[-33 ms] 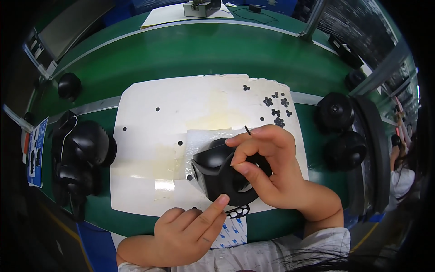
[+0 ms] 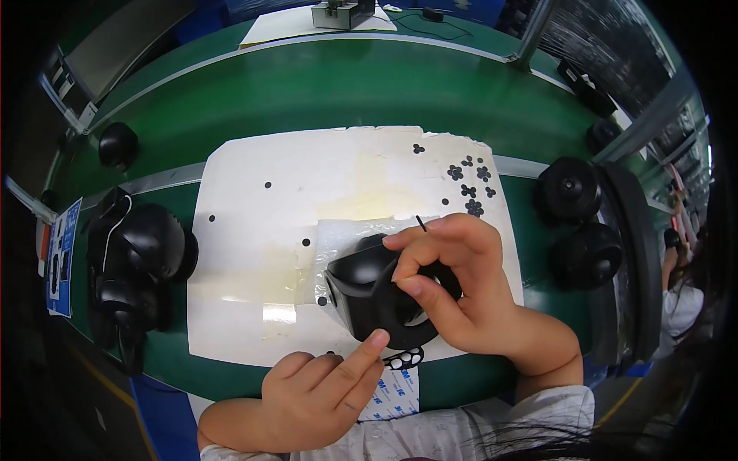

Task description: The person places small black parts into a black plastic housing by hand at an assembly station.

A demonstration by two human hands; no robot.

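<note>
A black rounded plastic housing [image 2: 359,269] with a ring-shaped base [image 2: 415,335] lies tilted on a sheet of clear bubble-like film [image 2: 327,232]. My left hand [image 2: 319,392] reaches in from the lower left, its index finger stretched out and its tip against the ring's near edge. The other left fingers are bent and appear to hold nothing. Over the ring, thumb and fingertip of my right hand [image 2: 465,288] are pinched together. What they hold, if anything, is too small to make out. A thin black stick-like piece [image 2: 420,223] pokes out beside the right index finger.
Beneath the work is a white board [image 2: 246,261] on the green table [image 2: 307,84], with small black round pads [image 2: 473,207] scattered on it. Black housings stand left [image 2: 154,242] and right [image 2: 569,188]. A sheet with white dots [image 2: 406,359] lies near me. Another person's sleeve [image 2: 683,311] shows far right.
</note>
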